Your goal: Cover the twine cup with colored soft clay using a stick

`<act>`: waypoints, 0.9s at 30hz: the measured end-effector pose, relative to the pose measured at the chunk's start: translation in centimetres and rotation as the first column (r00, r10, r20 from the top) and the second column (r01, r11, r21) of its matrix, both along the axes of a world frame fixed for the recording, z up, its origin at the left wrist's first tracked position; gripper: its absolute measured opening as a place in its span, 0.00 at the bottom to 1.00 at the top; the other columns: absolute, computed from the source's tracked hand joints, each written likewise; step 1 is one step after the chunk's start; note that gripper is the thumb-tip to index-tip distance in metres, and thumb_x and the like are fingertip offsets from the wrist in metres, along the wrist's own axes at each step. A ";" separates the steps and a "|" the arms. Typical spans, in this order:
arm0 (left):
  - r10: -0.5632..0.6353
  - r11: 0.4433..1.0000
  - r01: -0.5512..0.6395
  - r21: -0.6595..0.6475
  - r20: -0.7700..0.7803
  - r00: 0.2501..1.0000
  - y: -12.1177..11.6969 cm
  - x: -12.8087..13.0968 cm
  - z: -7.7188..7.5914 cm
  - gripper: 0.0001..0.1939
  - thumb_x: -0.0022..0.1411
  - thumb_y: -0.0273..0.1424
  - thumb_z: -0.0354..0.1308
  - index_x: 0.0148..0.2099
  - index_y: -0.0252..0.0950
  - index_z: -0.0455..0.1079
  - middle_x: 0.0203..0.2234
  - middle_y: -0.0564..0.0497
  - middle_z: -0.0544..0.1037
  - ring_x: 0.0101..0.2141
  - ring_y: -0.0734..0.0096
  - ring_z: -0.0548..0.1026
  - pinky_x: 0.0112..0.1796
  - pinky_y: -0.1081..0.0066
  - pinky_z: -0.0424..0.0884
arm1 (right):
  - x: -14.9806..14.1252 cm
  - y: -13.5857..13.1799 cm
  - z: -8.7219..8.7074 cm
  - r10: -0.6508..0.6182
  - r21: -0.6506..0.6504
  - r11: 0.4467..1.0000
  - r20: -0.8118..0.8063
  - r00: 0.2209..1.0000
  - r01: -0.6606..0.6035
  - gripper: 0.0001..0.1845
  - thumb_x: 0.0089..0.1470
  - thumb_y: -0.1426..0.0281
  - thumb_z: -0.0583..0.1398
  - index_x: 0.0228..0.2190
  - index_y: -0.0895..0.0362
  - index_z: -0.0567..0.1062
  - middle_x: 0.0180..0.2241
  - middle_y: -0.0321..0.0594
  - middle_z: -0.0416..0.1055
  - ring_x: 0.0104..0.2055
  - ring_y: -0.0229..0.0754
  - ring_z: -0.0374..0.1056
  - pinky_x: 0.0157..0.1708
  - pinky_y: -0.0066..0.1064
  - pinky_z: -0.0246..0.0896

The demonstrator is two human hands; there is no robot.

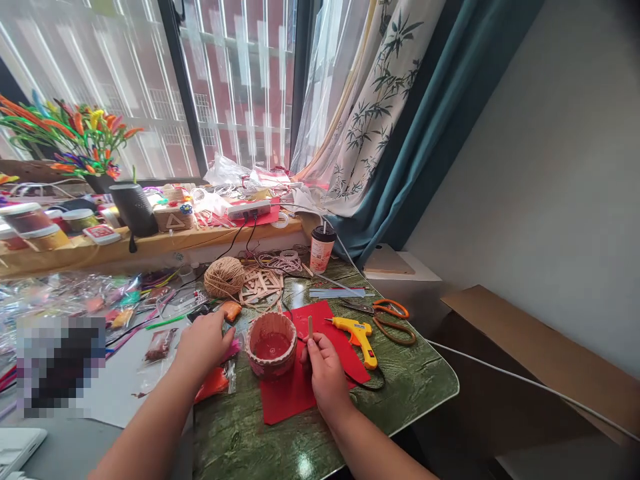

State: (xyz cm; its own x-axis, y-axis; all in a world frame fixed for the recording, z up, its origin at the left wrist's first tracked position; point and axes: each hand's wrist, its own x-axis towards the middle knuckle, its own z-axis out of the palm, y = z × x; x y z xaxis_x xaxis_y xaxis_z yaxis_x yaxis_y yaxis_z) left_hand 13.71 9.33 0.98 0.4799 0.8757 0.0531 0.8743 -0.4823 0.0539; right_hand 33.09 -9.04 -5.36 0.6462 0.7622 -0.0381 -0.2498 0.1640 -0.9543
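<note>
My right hand [325, 373] pinches a small flat wooden stick [310, 326], which points upward between thumb and fingers. Just left of it stands a round pot [267, 370] with a scalloped brownish rim and a reddish inside, partly on a red sheet [295, 403]. My left hand [209, 340] reaches over the packets left of the pot, its fingers apart and curving downward. Close to its fingertips lies a small orange packet [231, 311]; whether they touch cannot be made out. Under the left wrist is a red-orange packet [213, 383].
A yellow glue gun [356, 333] and orange-handled scissors [393, 310] lie to the right. Behind the pot are a twine ball [225, 277], a pile of wooden sticks [261, 285] and a lidded paper cup [323, 250]. Clear bags [55, 300] cover the left.
</note>
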 end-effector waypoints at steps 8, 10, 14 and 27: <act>0.028 0.997 -0.021 -0.072 0.089 0.996 2.5 2.7 0.1 0.21 0.73 0.39 0.64 0.63 0.37 0.72 0.59 0.42 0.78 0.53 0.55 0.80 0.51 0.50 0.80 | 0.1 0.1 -0.6 -0.007 0.027 1.000 0.040 0.999 0.006 0.23 0.60 0.45 0.66 0.34 0.52 0.74 0.24 0.32 0.68 0.24 0.40 0.59 0.24 0.30 0.52; 0.039 0.994 -0.020 -0.109 0.174 0.984 2.9 2.2 0.5 0.22 0.73 0.39 0.65 0.63 0.37 0.72 0.59 0.43 0.78 0.52 0.55 0.80 0.51 0.50 0.80 | 0.0 0.3 -0.6 -0.020 0.043 0.999 0.037 0.999 0.018 0.22 0.60 0.47 0.65 0.35 0.52 0.73 0.24 0.32 0.69 0.23 0.40 0.60 0.24 0.30 0.54; 0.086 0.987 -0.015 -0.160 0.446 0.891 2.3 0.1 1.9 0.17 0.75 0.40 0.57 0.56 0.33 0.74 0.50 0.41 0.82 0.51 0.52 0.81 0.54 0.47 0.78 | 0.2 0.6 0.2 -0.085 0.097 0.992 0.020 0.996 0.083 0.17 0.60 0.52 0.65 0.35 0.51 0.71 0.27 0.33 0.71 0.29 0.42 0.65 0.32 0.33 0.64; 0.402 0.818 0.300 -0.491 0.861 0.313 -14.6 -3.7 -0.6 0.28 0.65 0.54 0.66 0.60 0.44 0.75 0.48 0.47 0.87 0.43 0.57 0.84 0.43 0.66 0.82 | -5.5 -5.8 5.7 0.372 0.063 0.928 -0.128 0.919 -0.367 0.27 0.46 0.45 0.76 0.31 0.54 0.80 0.28 0.35 0.72 0.31 0.41 0.66 0.36 0.34 0.63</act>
State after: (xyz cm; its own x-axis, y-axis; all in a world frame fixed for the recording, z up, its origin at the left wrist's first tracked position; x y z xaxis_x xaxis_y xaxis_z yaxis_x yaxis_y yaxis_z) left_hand 10.02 -5.28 0.33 0.3649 0.9310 -0.0097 0.0805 -0.0212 0.9965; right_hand 27.55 -14.87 0.37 0.3092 0.9482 -0.0725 -0.4257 0.0698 -0.9022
